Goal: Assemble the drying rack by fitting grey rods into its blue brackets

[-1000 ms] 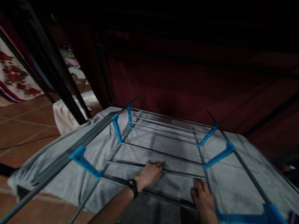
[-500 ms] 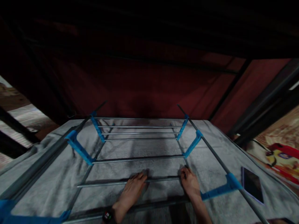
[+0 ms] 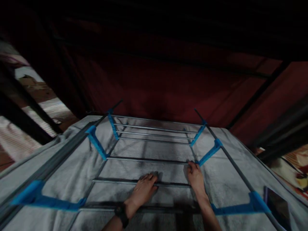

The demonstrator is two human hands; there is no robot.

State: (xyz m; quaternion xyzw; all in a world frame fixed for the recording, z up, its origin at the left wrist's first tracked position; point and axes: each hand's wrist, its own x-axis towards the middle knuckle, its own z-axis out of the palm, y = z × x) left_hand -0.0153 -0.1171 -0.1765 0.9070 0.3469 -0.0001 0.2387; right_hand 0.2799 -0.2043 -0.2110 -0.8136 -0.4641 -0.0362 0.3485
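A rack of thin grey metal rods and blue plastic brackets lies before me. My left hand [image 3: 145, 187] is closed over a crosswise metal rod [image 3: 115, 181], its fingers curved across it; a dark watch [image 3: 122, 214] is on that wrist. My right hand [image 3: 195, 176] is at the right side of the rack, fingers curled around the end of the farther crosswise rod [image 3: 149, 160], where it meets the side bar. Close to those fingertips is a blue bracket [image 3: 209, 153]. The palm hides the exact grip.
Grey cloth [image 3: 158, 173] lies under the rack. Long side tubes [image 3: 234, 165] run along it. A phone [image 3: 277, 205] rests at the right. Dark red fabric [image 3: 156, 86] hangs behind, with dark posts [image 3: 260, 93] at the sides.
My right hand has moved forward from the nearer rod's end to the farther rod's end. My left hand stays on the nearer rod. The view has turned slightly left.
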